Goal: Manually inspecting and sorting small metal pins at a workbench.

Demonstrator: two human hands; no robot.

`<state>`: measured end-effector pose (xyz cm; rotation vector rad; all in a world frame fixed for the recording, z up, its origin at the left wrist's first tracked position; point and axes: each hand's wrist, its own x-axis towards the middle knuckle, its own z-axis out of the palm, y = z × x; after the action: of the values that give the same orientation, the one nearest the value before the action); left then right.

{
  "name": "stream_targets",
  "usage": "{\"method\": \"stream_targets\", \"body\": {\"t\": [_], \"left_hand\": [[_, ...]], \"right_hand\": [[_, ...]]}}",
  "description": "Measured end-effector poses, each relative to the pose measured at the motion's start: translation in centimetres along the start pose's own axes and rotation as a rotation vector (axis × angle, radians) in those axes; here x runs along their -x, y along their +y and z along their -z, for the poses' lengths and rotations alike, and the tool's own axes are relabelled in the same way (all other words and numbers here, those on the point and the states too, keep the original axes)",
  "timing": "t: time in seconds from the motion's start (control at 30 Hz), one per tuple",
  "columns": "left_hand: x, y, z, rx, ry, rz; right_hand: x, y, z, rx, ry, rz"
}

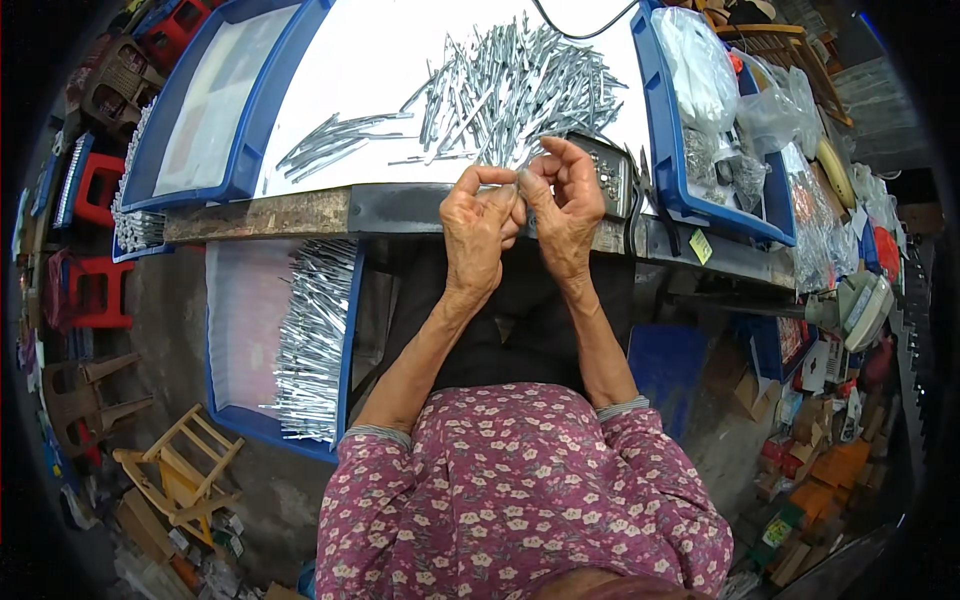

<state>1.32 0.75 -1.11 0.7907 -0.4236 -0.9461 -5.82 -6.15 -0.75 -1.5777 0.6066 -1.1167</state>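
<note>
Meeting at upper centre, left hand (476,222) and right hand (568,212) curl fingertips together; whether they grasp a piece, I cannot tell. Steady wrists should help, metal strips (520,90) heaped beyond, nearer the top edge.

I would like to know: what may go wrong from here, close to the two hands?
The pliers might fall if bumped, because their handles seem to reach past the table edge. The small open tray is close beside the right hand, so a careless move could spill its pieces. Some thin metal strips lie loose near the edge and might slip off.
</note>
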Motion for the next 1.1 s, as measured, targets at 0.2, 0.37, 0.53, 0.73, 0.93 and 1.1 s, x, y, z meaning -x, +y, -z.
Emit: {"method": "stream_targets", "body": {"t": [0.2, 0.37, 0.53, 0.73, 0.93, 1.1], "left_hand": [[0.2, -0.7, -0.3, -0.058, 0.058, -0.074], [0.1, -1.3, -0.9, -0.252, 0.151, -0.169], [-0.4, -1.5, -0.7, -0.453, 0.146, -0.262], [-1.9, -0.8, 0.0, -0.653, 0.062, -0.332], [-4.8, -0.5, 0.5, -1.126, 0.050, -0.388], [-6.7, -1.4, 1.1, -1.313, 0.058, -0.547]], "right_hand": [[0.3, 0.6, -1.1, 0.119, 0.052, 0.061], [0.1, 0.6, -1.5, 0.194, 0.084, 0.081], [-0.2, 0.5, -1.2, 0.134, 0.043, -0.030], [-2.7, -1.9, 1.0, 0.497, -0.081, 0.168], [-3.0, -8.1, 2.9, 0.147, 0.074, 0.221], [-2.2, -12.1, 3.8, -0.006, 0.070, 0.386]]}}
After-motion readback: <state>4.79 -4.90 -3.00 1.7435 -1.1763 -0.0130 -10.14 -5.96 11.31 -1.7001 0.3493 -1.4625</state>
